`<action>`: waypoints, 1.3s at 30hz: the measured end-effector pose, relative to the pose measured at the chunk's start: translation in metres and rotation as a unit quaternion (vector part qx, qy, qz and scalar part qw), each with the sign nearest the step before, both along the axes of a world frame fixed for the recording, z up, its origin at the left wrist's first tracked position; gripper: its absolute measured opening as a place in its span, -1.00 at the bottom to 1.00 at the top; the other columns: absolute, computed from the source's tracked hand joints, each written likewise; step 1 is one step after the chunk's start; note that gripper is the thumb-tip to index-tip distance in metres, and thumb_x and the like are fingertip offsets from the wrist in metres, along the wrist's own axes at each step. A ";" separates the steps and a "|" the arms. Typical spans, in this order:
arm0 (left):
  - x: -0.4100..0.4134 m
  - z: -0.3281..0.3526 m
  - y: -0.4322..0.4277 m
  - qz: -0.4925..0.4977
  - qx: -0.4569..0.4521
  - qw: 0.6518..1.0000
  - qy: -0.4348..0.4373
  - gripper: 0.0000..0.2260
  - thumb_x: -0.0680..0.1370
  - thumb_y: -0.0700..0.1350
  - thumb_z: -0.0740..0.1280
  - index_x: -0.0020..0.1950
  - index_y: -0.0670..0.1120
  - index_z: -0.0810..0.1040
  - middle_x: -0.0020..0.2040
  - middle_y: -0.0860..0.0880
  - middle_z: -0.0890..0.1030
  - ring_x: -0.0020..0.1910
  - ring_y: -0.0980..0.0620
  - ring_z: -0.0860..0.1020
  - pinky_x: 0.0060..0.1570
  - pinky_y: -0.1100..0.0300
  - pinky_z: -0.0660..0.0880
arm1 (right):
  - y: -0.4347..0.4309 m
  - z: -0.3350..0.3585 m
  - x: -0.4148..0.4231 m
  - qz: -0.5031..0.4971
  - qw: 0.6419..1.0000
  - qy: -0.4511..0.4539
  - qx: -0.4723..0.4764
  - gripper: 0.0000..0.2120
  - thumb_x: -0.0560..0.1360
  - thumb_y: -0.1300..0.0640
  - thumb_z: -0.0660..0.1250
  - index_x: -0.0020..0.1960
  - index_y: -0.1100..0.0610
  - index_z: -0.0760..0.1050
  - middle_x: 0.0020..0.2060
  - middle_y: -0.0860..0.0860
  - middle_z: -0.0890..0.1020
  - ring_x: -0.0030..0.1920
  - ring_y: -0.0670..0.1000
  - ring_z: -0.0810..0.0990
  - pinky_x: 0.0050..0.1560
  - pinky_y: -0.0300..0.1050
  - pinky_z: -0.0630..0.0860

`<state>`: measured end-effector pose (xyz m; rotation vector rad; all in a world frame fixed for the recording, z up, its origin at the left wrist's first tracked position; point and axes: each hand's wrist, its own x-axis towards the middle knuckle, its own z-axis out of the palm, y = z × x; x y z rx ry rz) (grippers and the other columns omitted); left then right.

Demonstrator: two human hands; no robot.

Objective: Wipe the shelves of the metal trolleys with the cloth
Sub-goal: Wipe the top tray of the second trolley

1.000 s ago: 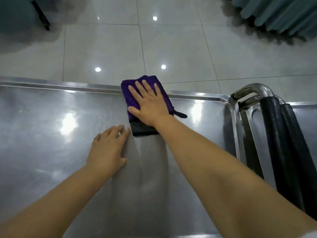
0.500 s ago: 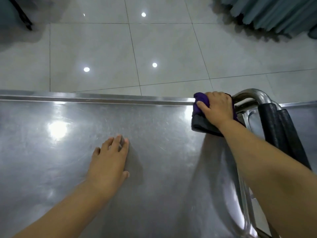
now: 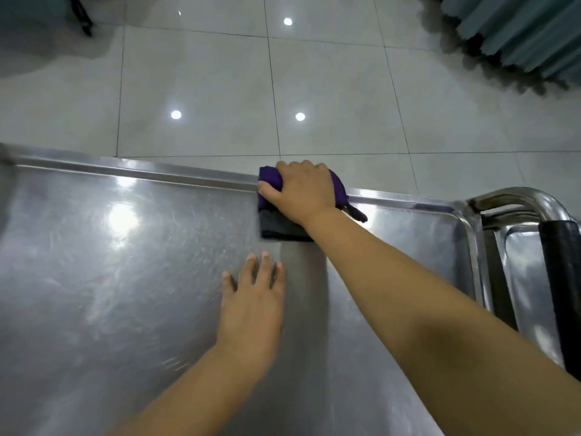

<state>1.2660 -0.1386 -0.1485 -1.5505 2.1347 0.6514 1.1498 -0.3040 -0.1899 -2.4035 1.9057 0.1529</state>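
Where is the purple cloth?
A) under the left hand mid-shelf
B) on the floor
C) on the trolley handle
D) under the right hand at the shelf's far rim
D: the right hand grips the cloth at the far rim of the shelf; the left hand rests on bare metal.

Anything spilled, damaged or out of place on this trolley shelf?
Nothing stands out. The right hand grips the purple cloth at the far rim of the shelf; the left hand rests flat on it. The metal shows only swirly marks and glare, no spill or dent.
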 end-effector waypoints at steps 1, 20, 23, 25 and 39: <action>0.000 -0.001 0.000 -0.001 -0.004 1.000 0.001 -0.19 0.54 -0.02 0.33 0.56 -0.11 -0.18 0.55 -0.15 -0.18 0.52 -0.21 -0.12 0.43 -0.24 0.05 | -0.005 -0.001 0.012 0.016 1.000 -0.006 0.011 -0.50 0.52 -0.35 -0.02 0.01 0.04 0.42 -0.21 0.00 0.49 -0.19 0.05 0.37 -0.11 0.00 0.27; 0.001 0.004 0.001 -0.011 -0.008 1.000 0.002 -0.19 0.54 0.11 0.31 0.56 -0.08 -0.16 0.56 -0.09 -0.16 0.53 -0.18 -0.11 0.47 -0.11 0.06 | 0.098 0.009 -0.221 -0.240 0.971 -0.023 -0.008 -0.38 0.59 -0.18 0.05 0.56 0.09 0.07 0.54 0.08 0.12 0.54 0.08 -0.03 0.53 0.04 -0.13; 0.001 0.004 0.001 -0.010 -0.012 1.000 0.007 -0.19 0.53 0.12 0.32 0.57 -0.07 -0.14 0.56 -0.08 -0.15 0.53 -0.17 -0.10 0.47 -0.10 0.09 | 0.125 0.013 -0.223 -0.268 0.963 -0.009 0.011 -0.37 0.61 -0.17 0.03 0.58 0.04 -0.05 0.57 0.03 -0.04 0.55 0.04 -0.17 0.52 0.02 -0.19; 0.001 0.005 0.001 -0.011 -0.014 1.000 0.009 -0.18 0.53 0.13 0.33 0.57 -0.06 -0.13 0.56 -0.08 -0.14 0.53 -0.16 -0.08 0.47 -0.09 0.10 | 0.144 0.016 -0.224 -0.290 0.957 0.007 0.022 -0.37 0.61 -0.17 0.02 0.58 0.03 -0.07 0.57 0.03 -0.06 0.55 0.04 -0.18 0.52 0.02 -0.21; 0.001 0.008 0.016 -0.015 -0.072 0.997 0.005 -0.18 0.46 0.17 0.37 0.56 -0.04 0.01 0.55 -0.06 0.01 0.51 -0.13 0.07 0.41 -0.03 0.21 | 0.298 0.016 -0.209 -0.380 0.923 0.032 0.039 -0.23 0.46 -0.30 -0.28 0.57 0.05 -0.09 0.56 0.09 -0.04 0.55 0.11 -0.14 0.51 0.07 -0.17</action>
